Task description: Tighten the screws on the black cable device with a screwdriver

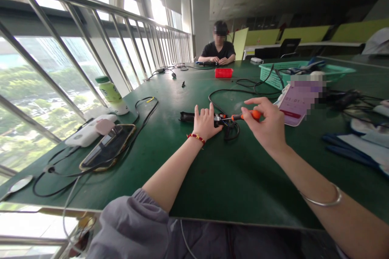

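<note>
My left hand [205, 123] rests over a long black device [187, 117] lying on the green table [212, 178], holding it down. Two of its fingers point up, and the palm hides the device's middle. Coloured wires and an opened inside show at the device's right end. My right hand [269, 127] grips the orange-and-black handle of a screwdriver [247, 116] between thumb and fingers. The screwdriver lies nearly level, its shaft pointing left, with the tip at the opened end of the device. Whether the tip sits in a screw is too small to tell.
To the left are a phone [107, 147], a white box-like item [89, 131] and a green-capped bottle [112, 95]. A teal basket [270, 77], an upright phone [299, 105] and gloves [358, 147] lie right. A red box [223, 73] stands before a seated person [223, 50].
</note>
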Demonstrator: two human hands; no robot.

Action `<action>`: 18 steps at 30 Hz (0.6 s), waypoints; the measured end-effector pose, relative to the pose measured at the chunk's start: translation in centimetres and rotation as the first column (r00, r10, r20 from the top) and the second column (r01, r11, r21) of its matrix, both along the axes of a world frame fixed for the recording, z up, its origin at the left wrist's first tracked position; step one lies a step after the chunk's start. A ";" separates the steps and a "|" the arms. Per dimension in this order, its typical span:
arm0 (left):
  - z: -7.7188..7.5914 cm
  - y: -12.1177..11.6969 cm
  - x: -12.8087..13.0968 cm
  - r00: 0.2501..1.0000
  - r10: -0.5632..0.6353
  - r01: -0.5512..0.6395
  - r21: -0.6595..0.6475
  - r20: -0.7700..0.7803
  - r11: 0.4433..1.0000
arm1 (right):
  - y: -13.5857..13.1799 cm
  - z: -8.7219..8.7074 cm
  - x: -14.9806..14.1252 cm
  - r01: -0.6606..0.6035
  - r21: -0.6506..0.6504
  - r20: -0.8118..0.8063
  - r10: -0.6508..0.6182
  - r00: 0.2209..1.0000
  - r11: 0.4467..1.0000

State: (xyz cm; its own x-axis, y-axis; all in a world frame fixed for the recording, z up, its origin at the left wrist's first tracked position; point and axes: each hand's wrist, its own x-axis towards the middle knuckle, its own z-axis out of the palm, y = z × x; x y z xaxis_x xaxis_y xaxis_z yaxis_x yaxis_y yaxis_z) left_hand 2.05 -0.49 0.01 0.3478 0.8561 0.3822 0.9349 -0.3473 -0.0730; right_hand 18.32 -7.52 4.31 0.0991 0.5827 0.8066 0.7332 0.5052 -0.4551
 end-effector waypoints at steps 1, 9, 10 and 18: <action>0.1 -0.3 0.3 0.999 0.032 -0.032 0.001 -0.001 0.999 | 0.0 0.0 0.0 0.001 -0.002 0.001 -0.001 1.000 1.000; -0.3 -3.5 2.2 0.981 0.194 -0.190 -0.113 0.022 0.975 | 0.3 0.0 0.2 -0.048 0.047 -0.011 0.048 0.999 0.998; -0.3 -3.7 2.1 0.982 0.186 -0.182 -0.114 0.026 0.977 | 0.2 0.0 0.2 -0.027 0.024 -0.008 0.027 1.000 0.999; -0.7 -3.5 -1.7 0.998 -0.060 0.061 -0.072 0.012 0.996 | 0.2 0.1 0.2 -0.029 0.026 -0.001 0.029 1.000 0.999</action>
State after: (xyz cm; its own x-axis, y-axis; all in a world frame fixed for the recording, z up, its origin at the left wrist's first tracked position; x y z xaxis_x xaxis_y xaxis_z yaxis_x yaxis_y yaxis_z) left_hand 0.38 -4.01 -0.73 0.3962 0.8594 0.3233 0.9127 -0.4070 -0.0366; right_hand 18.54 -7.28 4.44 0.0832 0.5644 0.8213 0.7177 0.5378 -0.4423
